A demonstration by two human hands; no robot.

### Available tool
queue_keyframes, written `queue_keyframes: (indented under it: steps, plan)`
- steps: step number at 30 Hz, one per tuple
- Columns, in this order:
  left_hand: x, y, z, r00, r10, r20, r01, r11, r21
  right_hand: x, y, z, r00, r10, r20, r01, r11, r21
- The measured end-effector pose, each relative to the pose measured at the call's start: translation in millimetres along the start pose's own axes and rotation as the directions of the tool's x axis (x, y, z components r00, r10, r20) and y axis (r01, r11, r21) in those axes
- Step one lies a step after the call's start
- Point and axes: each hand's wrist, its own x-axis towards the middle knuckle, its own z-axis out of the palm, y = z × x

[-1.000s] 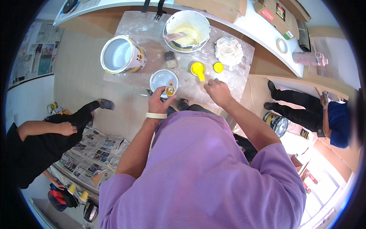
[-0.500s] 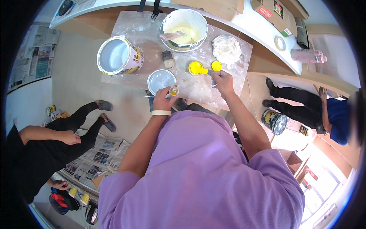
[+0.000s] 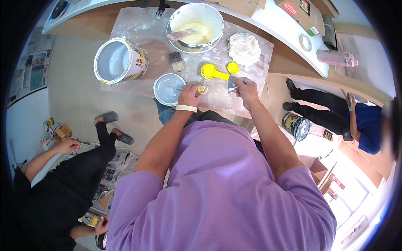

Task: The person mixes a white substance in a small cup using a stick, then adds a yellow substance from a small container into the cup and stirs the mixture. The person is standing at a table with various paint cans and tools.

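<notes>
My right hand (image 3: 246,88) pinches a scraper (image 3: 222,75) with a long yellow part and a flat grey part close to my fingers. Its yellow end reaches over a small open can of yellow paint (image 3: 208,70). Just right of that can lies its round yellow lid (image 3: 233,67). My left hand (image 3: 189,95) is wrapped round what looks like a screwdriver (image 3: 202,89), its clear yellowish butt end showing beside my fingers. The thin shaft points left over a grey round bucket lid (image 3: 169,89). Both hands are above the table's near edge.
On the stained table (image 3: 157,46) stand a bucket of pale yellow paint (image 3: 197,19) with a stick in it, an open white bucket (image 3: 113,62), a wide brush (image 3: 176,62) and a crumpled white cloth (image 3: 244,49). Co-workers are at left and right, near a lidded paint bucket (image 3: 296,126).
My left hand has moved right with the screwdriver, away from the bucket lid and nearer my right hand. The scraper stays at the yellow can. The left co-worker's arms have shifted.
</notes>
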Motion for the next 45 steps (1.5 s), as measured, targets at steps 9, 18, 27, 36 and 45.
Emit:
queue_keyframes:
  steps: [9, 18, 27, 36, 45]
  plan:
    - [7, -4, 3, 0.997, 0.078, 0.003, -0.078, 0.992, 0.100, 16, 21, 10, 0.998, 0.060, 0.031, -0.061, 0.997, 0.057]
    - [4, -6, -4, 0.997, -0.005, 0.078, -0.002, 0.997, 0.080, 7, 16, 4, 0.988, 0.046, 0.149, -0.080, 0.970, 0.229]
    - [-18, -12, -47, 0.992, 0.123, 0.034, -0.125, 0.989, 0.080, 21, 54, -8, 0.979, 0.109, 0.173, -0.153, 0.952, 0.267]
    - [-53, -4, -87, 0.998, 0.036, 0.059, -0.043, 0.992, 0.119, 47, 56, 27, 0.973, 0.000, 0.231, -0.088, 0.925, 0.371]
    - [-67, -5, -97, 0.995, -0.082, 0.053, 0.077, 0.993, 0.092, 20, 55, -7, 0.994, -0.106, 0.032, 0.096, 0.971, 0.220]
